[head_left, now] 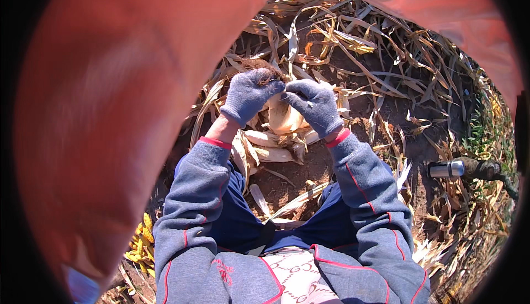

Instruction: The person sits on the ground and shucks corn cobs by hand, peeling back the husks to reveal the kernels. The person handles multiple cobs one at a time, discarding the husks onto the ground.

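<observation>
Both my hands wear grey-blue knit gloves and meet just above the middle of the view. My left hand (252, 95) is closed in a fist, with brown corn silk (259, 65) sticking out over its top. Close beside it my right hand (316, 105) is closed in a pinch, thumb and fingers together. A pale corn husk (284, 119) hangs spread between and below the hands, its upper end in their grip. Whether an ear is inside is hidden by the gloves. Just under it several husk-covered ears (273, 155) lie on the soil between my legs.
Dry stalks and leaves (381, 72) litter the ground ahead and to the right. Yellow husked corn ears (144, 243) are heaped at lower left. A metal thermos (446, 169) lies at right by a dark object. Blurred red sheeting (110, 99) covers the left and top.
</observation>
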The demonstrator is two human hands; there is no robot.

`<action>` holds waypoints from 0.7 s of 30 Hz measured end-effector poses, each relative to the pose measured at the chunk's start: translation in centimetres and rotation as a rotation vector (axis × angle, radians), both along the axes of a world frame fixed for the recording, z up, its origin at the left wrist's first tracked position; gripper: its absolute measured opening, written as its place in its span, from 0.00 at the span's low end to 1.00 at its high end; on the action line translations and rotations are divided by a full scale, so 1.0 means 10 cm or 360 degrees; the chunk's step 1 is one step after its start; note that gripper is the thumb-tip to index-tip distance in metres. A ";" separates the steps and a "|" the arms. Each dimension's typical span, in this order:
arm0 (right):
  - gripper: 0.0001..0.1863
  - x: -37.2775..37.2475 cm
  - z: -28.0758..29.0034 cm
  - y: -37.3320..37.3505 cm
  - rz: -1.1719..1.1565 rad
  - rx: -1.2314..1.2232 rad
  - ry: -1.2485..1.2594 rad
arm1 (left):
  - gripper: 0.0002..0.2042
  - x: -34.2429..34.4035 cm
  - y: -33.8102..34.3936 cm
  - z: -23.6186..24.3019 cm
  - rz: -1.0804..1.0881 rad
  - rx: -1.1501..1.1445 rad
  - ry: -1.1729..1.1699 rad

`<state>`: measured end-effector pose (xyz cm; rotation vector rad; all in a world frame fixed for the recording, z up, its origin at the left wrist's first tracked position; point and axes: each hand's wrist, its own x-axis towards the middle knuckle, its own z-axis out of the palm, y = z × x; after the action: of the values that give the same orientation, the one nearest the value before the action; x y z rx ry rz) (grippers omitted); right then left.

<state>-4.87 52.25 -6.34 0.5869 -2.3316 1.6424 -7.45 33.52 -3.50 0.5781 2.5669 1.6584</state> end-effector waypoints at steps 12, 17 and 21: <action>0.08 -0.01 0.01 -0.03 -0.0257 0.0083 0.0110 | 0.10 -0.03 0.15 -0.05 0.0034 -0.0073 0.0013; 0.08 -0.06 -0.10 -0.05 -0.0429 0.0107 -0.0195 | 0.08 0.00 0.20 -0.15 0.0038 0.0281 -0.0163; 0.11 -0.32 -0.52 0.21 -0.0690 -0.0164 -0.0546 | 0.07 0.10 0.18 0.03 0.0118 0.0431 -0.0226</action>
<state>-8.07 54.39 -11.55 -0.2307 -2.3510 1.7333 -6.50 35.27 -3.23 0.3625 2.3099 2.0095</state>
